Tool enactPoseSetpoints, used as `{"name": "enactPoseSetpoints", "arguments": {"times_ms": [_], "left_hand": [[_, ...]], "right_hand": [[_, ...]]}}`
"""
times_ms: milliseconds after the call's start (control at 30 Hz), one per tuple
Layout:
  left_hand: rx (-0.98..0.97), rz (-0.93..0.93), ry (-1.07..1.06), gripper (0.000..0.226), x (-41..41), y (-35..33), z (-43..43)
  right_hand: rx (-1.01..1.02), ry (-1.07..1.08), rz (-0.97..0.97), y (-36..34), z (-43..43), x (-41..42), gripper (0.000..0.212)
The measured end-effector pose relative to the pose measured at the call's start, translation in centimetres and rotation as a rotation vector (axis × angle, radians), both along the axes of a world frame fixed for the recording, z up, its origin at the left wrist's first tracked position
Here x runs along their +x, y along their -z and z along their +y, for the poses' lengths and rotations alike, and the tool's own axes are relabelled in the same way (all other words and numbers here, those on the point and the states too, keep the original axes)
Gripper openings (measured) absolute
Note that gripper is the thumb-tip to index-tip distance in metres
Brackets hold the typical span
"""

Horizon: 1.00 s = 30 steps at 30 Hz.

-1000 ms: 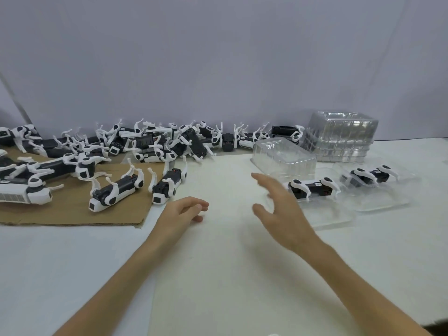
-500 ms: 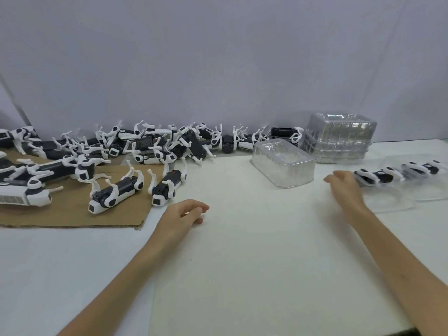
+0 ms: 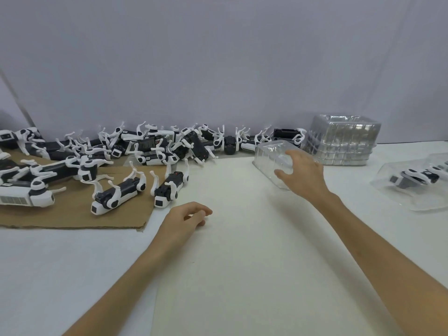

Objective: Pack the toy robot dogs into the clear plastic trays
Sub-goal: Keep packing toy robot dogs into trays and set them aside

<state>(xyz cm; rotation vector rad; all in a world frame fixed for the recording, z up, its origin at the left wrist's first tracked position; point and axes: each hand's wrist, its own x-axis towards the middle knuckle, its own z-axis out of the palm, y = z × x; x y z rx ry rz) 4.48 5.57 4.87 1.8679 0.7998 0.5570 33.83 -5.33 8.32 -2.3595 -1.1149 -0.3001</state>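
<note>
An upturned clear plastic tray [image 3: 269,154] lies on the white sheet right of centre. My right hand [image 3: 303,175] is laid over it, fingers on its top and thumb against its near wall, holding it. My left hand [image 3: 186,219] rests on the table with loosely curled fingers and holds nothing. Just beyond it, one toy robot dog [image 3: 169,187] lies on its back at the cardboard's edge, with a second dog [image 3: 118,195] to its left. At the far right a packed tray [image 3: 388,195] holds a dog [image 3: 414,178].
A heap of several toy dogs [image 3: 169,144] runs along the back wall and over the brown cardboard [image 3: 72,214] at left. A stack of empty clear trays [image 3: 344,139] stands behind my right hand. The white sheet [image 3: 242,251] covers the middle of the table.
My right hand pushed the packed trays off to the right, then swung back left onto the upturned empty tray. My left hand has stayed put.
</note>
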Motion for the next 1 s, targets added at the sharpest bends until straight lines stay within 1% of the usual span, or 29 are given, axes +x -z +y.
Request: {"name": "enactPoseSetpoints", "arguments": {"times_ms": [100, 167, 233, 300, 367, 433, 500, 567, 633, 700, 800, 900, 1000], "left_hand": [[-0.012, -0.007, 0.008, 0.024, 0.0, 0.0, 0.0], [-0.014, -0.012, 0.013, 0.024, 0.0, 0.0, 0.0], [-0.023, -0.023, 0.015, 0.024, 0.0, 0.0, 0.1], [-0.052, -0.044, 0.021, 0.023, 0.0, -0.1, 0.1], [-0.076, -0.065, 0.03, 0.022, -0.1, -0.1, 0.2], [-0.095, -0.087, 0.038, 0.021, -0.1, -0.1, 0.2], [-0.115, -0.122, 0.033, 0.02, -0.1, -0.1, 0.3], [-0.146, -0.166, 0.022, 0.019, -0.1, -0.2, 0.3], [-0.195, -0.25, 0.017, 0.021, -0.1, -0.4, 0.3], [-0.22, -0.372, 0.026, 0.021, -0.1, -0.7, 0.2], [-0.228, -0.518, 0.044, 0.028, -0.2, -1.1, 0.0], [-0.238, -0.566, 0.065, 0.028, -0.3, -1.1, -0.1], [-0.309, -0.592, 0.105, 0.03, -0.4, -1.2, 0.0]], "right_hand": [[-0.212, 0.061, 0.004, 0.1, 1.8, 0.5, 0.065], [-0.272, 0.096, -0.001, 0.3, 2.5, 0.6, 0.059], [-0.259, 0.123, -0.001, 0.1, 3.0, 0.6, 0.045], [-0.203, 0.12, 0.087, -0.5, 3.2, 0.0, 0.039], [-0.156, 0.074, 0.172, -1.1, 3.3, -1.1, 0.039], [-0.049, 0.013, 0.229, -1.5, 3.2, -2.7, 0.039], [0.147, -0.072, 0.345, -2.1, 2.9, -4.7, 0.037], [0.398, -0.247, 0.557, -2.6, 2.3, -6.9, 0.029], [0.569, -0.404, 0.755, -2.5, 1.5, -9.3, 0.023], [0.613, -0.486, 0.871, -1.6, 0.9, -11.5, 0.024], [0.584, -0.595, 0.89, 0.3, 0.2, -13.8, 0.026], [0.548, -0.645, 0.895, 1.1, -0.2, -14.7, 0.029], [0.543, -0.643, 0.897, 1.2, -0.2, -14.8, 0.029]]}}
